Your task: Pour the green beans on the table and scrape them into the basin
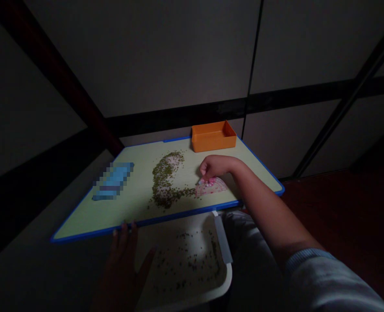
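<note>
My right hand (pixel 217 166) is over the table, its fingers pinched together at the upper edge of a pink patterned half-round piece (pixel 215 188). Small pink and white bits (pixel 207 182) lie right under the fingertips, and what they pinch is too small to make out. A curved spread of small green beans or seeds (pixel 166 180), mixed with paler grains, reaches up to the left side of this piece. Below the table's near edge, my left hand (pixel 123 255) has its fingers spread beside a pale, see-through container (pixel 229 277) with scattered dark seeds inside.
A blue-edged, pale yellow-green tabletop (pixel 136 162) fills the middle. At its far side stands an orange open box (pixel 214 139). Toward the left edge lies a blurred blue packet (pixel 114 181). Behind the table rises a panelled wall (pixel 179 65).
</note>
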Demonstrator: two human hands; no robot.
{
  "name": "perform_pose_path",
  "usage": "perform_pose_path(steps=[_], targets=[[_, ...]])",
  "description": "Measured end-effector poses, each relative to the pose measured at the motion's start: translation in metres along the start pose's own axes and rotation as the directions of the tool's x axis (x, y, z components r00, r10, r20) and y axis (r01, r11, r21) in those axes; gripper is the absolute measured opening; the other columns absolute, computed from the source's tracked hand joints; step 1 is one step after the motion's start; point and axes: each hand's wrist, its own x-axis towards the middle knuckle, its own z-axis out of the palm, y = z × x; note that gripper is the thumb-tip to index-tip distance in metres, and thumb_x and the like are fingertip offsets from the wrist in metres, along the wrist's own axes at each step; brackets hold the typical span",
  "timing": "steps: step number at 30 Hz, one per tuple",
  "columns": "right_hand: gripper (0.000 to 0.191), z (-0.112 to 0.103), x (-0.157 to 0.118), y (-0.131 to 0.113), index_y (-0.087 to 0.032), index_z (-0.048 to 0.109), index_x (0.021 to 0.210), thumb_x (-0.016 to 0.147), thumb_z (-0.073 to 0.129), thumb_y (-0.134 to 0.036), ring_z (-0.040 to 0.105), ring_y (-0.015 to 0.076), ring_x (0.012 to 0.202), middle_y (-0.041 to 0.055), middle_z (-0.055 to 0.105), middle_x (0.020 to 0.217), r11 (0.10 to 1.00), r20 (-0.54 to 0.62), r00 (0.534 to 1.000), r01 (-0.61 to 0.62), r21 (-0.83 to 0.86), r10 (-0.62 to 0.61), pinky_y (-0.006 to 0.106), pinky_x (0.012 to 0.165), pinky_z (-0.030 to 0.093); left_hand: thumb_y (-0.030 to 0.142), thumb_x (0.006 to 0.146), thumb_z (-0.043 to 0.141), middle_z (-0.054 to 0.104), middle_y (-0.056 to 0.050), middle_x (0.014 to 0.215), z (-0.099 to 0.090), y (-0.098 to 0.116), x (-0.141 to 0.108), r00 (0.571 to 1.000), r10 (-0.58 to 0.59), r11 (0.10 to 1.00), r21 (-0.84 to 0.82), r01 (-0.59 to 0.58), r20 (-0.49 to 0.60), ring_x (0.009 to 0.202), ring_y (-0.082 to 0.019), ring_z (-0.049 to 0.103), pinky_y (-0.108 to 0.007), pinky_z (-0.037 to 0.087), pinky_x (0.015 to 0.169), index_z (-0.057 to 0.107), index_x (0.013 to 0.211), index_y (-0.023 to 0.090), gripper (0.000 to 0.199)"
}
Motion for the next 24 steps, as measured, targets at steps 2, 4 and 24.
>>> perform_pose_path(steps=[2, 4, 24], targets=[[0.020, 0.001, 0.000, 0.000, -0.014, 0.064, 0.059, 0.071, 0.073, -0.028, 0.052, 0.0084, 0.051, -0.0039, 0.061, 0.051, 1.000, 0.004, 1.000, 0.002, 0.024, -0.002, 0.023, 0.059, 0.036, 0.057, 0.083, 0.040, 0.023, -0.011, 0.161, -0.001, 0.000, 0.000, 1.000, -0.005, 1.000, 0.002, 0.005, 0.002, 0.150, -0.034, 0.014, -0.057, 0.034, 0.114, 0.022, 0.149, 0.022, 0.077], [0.022, 0.002, 0.001, -0.001, -0.014, 0.063, 0.059, 0.070, 0.074, -0.029, 0.053, 0.0086, 0.051, -0.0039, 0.061, 0.051, 0.999, 0.006, 1.000, 0.006, 0.038, -0.006, 0.023, 0.059, 0.037, 0.056, 0.083, 0.041, 0.023, -0.011, 0.161, -0.001, 0.000, 0.000, 1.000, -0.008, 1.000, 0.001, 0.008, -0.007, 0.150, -0.033, 0.013, -0.057, 0.033, 0.115, 0.021, 0.149, 0.023, 0.077], [0.023, 0.020, 0.012, -0.010, -0.013, 0.064, 0.057, 0.074, 0.072, -0.027, 0.054, 0.0076, 0.046, -0.0051, 0.061, 0.046, 0.999, 0.202, 0.979, -0.005, 0.051, -0.006, 0.023, 0.060, 0.040, 0.058, 0.083, 0.039, 0.023, -0.014, 0.161, 0.004, -0.004, 0.001, 0.999, 0.024, 1.000, 0.009, -0.023, -0.038, 0.150, -0.035, 0.014, -0.059, 0.035, 0.113, 0.019, 0.150, 0.022, 0.078]])
